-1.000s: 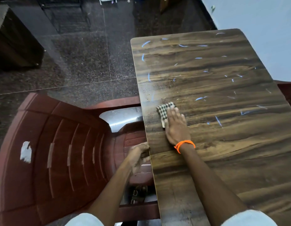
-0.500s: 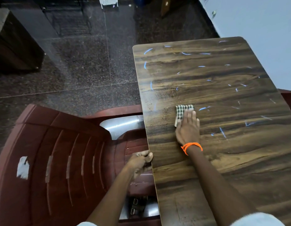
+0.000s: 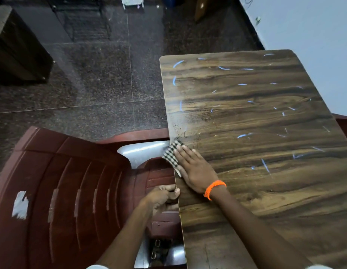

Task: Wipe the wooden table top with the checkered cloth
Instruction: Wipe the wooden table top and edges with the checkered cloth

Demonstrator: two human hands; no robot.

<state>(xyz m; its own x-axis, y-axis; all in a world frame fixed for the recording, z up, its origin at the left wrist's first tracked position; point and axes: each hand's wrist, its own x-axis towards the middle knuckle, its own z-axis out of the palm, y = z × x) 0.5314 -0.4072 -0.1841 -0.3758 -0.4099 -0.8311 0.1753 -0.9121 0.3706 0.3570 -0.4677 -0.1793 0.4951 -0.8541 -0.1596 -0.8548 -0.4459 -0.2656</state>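
Right hand (image 3: 196, 170) flat, fingers spread, pressing checkered cloth (image 3: 172, 153) at left edge of wooden table (image 3: 266, 191), left hand (image 3: 162, 198) grip clenched on table edge, apparently thumb on top

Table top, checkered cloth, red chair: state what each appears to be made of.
Brown wood-grain table top: probably laminate over board; the grain looks printed, the edge is thin, and there is a slight sheen with pale scratches. Black-and-white checkered cloth: soft woven fabric that folds limply over the edge under the right hand. Dark red slatted chair: glossy moulded plastic with worn patches.
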